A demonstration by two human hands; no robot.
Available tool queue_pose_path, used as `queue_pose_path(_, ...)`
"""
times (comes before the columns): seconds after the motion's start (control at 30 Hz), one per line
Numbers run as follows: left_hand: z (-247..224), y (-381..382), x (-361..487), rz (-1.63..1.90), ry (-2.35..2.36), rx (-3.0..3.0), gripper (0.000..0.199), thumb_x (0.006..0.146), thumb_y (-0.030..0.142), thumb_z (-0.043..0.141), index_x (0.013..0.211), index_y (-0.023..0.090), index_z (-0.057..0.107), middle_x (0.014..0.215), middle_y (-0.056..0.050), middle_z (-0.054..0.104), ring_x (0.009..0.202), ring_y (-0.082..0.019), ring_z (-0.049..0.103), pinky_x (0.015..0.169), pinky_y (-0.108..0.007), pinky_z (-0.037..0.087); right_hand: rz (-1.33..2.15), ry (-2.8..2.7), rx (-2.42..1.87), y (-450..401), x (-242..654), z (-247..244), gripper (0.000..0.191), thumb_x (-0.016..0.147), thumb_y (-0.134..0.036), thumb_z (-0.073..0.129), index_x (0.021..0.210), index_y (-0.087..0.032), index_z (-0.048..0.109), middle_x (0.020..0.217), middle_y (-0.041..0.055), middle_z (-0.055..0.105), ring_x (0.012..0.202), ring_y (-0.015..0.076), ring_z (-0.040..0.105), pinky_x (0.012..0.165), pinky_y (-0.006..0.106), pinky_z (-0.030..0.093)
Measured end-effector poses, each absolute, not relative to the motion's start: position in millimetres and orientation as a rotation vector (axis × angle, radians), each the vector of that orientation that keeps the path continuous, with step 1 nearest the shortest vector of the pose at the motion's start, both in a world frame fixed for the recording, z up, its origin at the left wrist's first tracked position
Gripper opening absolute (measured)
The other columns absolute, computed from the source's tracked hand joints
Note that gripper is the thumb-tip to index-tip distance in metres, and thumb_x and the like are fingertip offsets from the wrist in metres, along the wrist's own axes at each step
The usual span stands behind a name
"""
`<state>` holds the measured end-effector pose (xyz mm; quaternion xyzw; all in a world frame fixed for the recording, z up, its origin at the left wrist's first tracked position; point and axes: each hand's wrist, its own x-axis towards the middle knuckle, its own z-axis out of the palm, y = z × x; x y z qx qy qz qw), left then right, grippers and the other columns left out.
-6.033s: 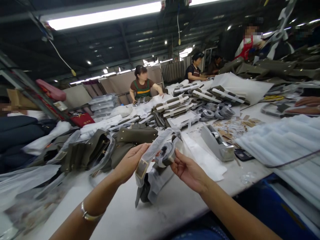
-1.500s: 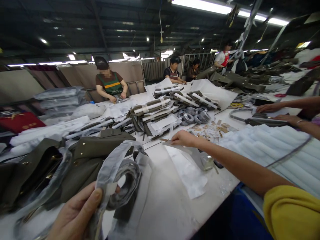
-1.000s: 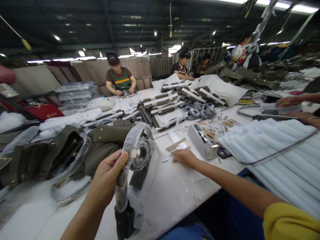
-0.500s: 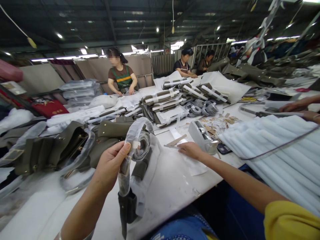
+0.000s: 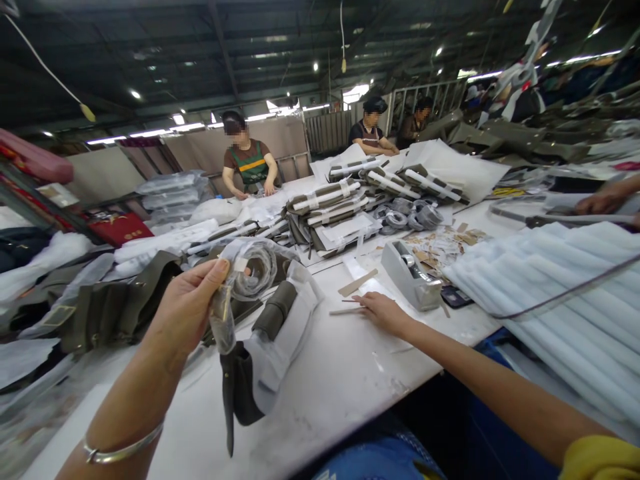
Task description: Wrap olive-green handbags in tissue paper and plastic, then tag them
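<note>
My left hand [image 5: 193,300] pinches a plastic-wrapped strap [image 5: 224,320], raised over the table. Beside the fingers the strap's coil [image 5: 255,270] shows, and a dark olive flap [image 5: 240,387] hangs below. Behind it, an olive roll [image 5: 275,310] rests on white wrapping [image 5: 287,347]. My right hand [image 5: 383,312] is at the tabletop with its fingertips closed on a thin strip [image 5: 347,311]. A wider tan strip [image 5: 357,283] lies just beyond those fingers, left of a grey tape dispenser [image 5: 413,277].
Stacked wrapped bundles [image 5: 333,203] and grey coils [image 5: 407,215] lie further back. Padded white rolls [image 5: 555,273] fill the right side, olive bags [image 5: 110,303] the left. A co-worker's hand [image 5: 607,197] is at the right edge. People [image 5: 253,163] work across the table [image 5: 345,387].
My left hand has moved left with the strap, uncovering more of the olive roll and wrapping. The right hand stays near the dispenser, and the strip's angle has changed slightly.
</note>
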<state>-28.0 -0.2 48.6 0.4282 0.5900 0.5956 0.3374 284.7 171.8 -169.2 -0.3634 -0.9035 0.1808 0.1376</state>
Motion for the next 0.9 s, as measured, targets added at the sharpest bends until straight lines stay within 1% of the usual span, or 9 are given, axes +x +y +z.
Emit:
queue_pose_path(0.07, 47, 0, -29, 1.532, 1.544, 1.128, 0.038, 0.076, 0.049, 0.077, 0.090, 0.015, 0.071, 0.071, -0.001, 0.072, 0.057, -0.011, 0.060, 0.055, -0.019, 0.047, 0.625, -2.571, -1.042, 170, 289, -174, 0.039, 0.094, -0.022, 0.050, 0.130, -0.021, 0.065, 0.110, 0.0129, 0.071, 0.103, 0.0248, 0.063, 0.091, 0.035, 0.048)
queue_pose_path(0.2, 37, -3, -25, 1.460, 1.562, 1.165, 0.037, 0.078, 0.050, 0.075, 0.092, 0.016, 0.072, 0.070, -0.002, 0.070, 0.057, -0.013, 0.059, 0.057, -0.021, 0.048, 0.814, -2.388, -1.102, 171, 295, -170, 0.037, 0.091, -0.016, 0.046, 0.119, -0.018, 0.071, 0.101, 0.0113, 0.074, 0.096, 0.0247, 0.068, 0.089, 0.037, 0.050)
queue_pose_path(0.3, 29, -9, -19, 1.370, 1.578, 1.225, 0.035, 0.083, 0.051, 0.070, 0.096, 0.018, 0.072, 0.072, -0.001, 0.070, 0.058, -0.012, 0.058, 0.062, -0.020, 0.049, 0.994, -2.223, -1.120, 166, 291, -156, 0.034, 0.094, -0.025, 0.046, 0.117, -0.015, 0.068, 0.096, 0.0098, 0.076, 0.082, 0.0209, 0.072, 0.080, 0.034, 0.055)
queue_pose_path(0.4, 25, -14, -12, 1.323, 1.575, 1.264, 0.035, 0.086, 0.051, 0.066, 0.099, 0.020, 0.072, 0.081, -0.002, 0.073, 0.070, -0.015, 0.063, 0.071, -0.022, 0.050, 1.219, -2.105, -1.032, 150, 276, -134, 0.037, 0.096, -0.039, 0.046, 0.115, -0.015, 0.066, 0.092, 0.0089, 0.076, 0.074, 0.0185, 0.072, 0.065, 0.030, 0.057)
queue_pose_path(0.5, 26, -15, -7, 1.301, 1.586, 1.274, 0.036, 0.087, 0.052, 0.064, 0.101, 0.020, 0.072, 0.089, -0.004, 0.073, 0.077, -0.018, 0.064, 0.069, -0.023, 0.049, 1.529, -1.892, -0.860, 126, 259, -104, 0.038, 0.088, -0.051, 0.061, 0.100, -0.016, 0.070, 0.087, 0.0071, 0.074, 0.075, 0.0180, 0.069, 0.062, 0.028, 0.054)
queue_pose_path(0.57, 28, -15, -4, 1.280, 1.589, 1.292, 0.037, 0.088, 0.052, 0.062, 0.100, 0.019, 0.072, 0.090, -0.004, 0.073, 0.076, -0.017, 0.063, 0.066, -0.023, 0.047, 1.643, -1.783, -0.782, 112, 249, -82, 0.035, 0.081, -0.051, 0.069, 0.090, -0.017, 0.073, 0.080, 0.0045, 0.071, 0.072, 0.0161, 0.065, 0.063, 0.026, 0.051)
queue_pose_path(0.63, 31, -16, -1, 1.257, 1.598, 1.328, 0.037, 0.089, 0.052, 0.060, 0.099, 0.019, 0.072, 0.087, -0.004, 0.072, 0.074, -0.016, 0.062, 0.066, -0.022, 0.046, 1.649, -1.773, -0.751, 102, 240, -64, 0.033, 0.080, -0.050, 0.071, 0.087, -0.018, 0.075, 0.073, 0.0020, 0.067, 0.067, 0.0142, 0.060, 0.061, 0.026, 0.048)
queue_pose_path(0.77, 37, -19, 7, 1.223, 1.706, 1.487, 0.037, 0.090, 0.051, 0.058, 0.096, 0.018, 0.074, 0.078, -0.002, 0.068, 0.073, -0.017, 0.059, 0.065, -0.023, 0.044, 1.603, -1.819, -0.728, 95, 221, -42, 0.032, 0.079, -0.049, 0.071, 0.087, -0.019, 0.077, 0.064, 0.0002, 0.062, 0.058, 0.0134, 0.054, 0.056, 0.026, 0.043)
queue_pose_path(0.9, 38, -22, 13, 1.150, 1.811, 1.648, 0.034, 0.091, 0.049, 0.057, 0.097, 0.020, 0.074, 0.079, 0.000, 0.067, 0.074, -0.017, 0.057, 0.067, -0.023, 0.043, 1.593, -1.780, -0.721, 93, 196, -31, 0.030, 0.074, -0.047, 0.074, 0.084, -0.018, 0.078, 0.060, -0.0007, 0.062, 0.054, 0.0123, 0.052, 0.052, 0.026, 0.040)
